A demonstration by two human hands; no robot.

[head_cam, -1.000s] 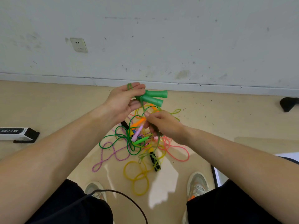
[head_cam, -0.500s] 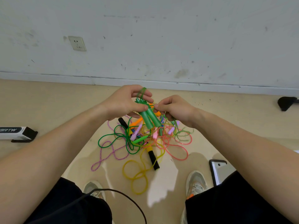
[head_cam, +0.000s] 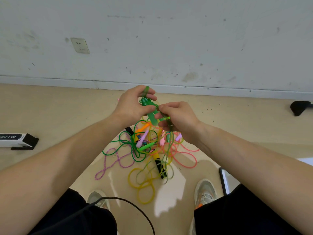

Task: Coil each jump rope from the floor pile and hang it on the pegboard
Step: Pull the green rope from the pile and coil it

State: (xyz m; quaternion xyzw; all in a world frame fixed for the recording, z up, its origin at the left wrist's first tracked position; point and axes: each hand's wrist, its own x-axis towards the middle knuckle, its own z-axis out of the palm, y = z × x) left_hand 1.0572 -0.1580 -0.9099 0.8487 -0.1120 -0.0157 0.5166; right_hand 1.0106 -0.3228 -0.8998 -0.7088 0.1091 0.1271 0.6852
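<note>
Left hand [head_cam: 131, 106]: fingers gripping the green jump rope [head_cam: 151, 117] by its handles.
Right hand [head_cam: 178, 119]: fingers pinching the same rope.
Rope pile [head_cam: 145, 146]: lying on the floor [head_cam: 50, 107], near the feet.

- You had a wall socket [head_cam: 80, 45] at the upper left of the frame, on a scuffed white wall [head_cam: 186, 39].
- A white-and-black box [head_cam: 17, 139] lay at your left edge.
- A black object [head_cam: 299, 107] sat at the right edge.
- A black cable [head_cam: 128, 201] arced across the bottom centre.
</note>
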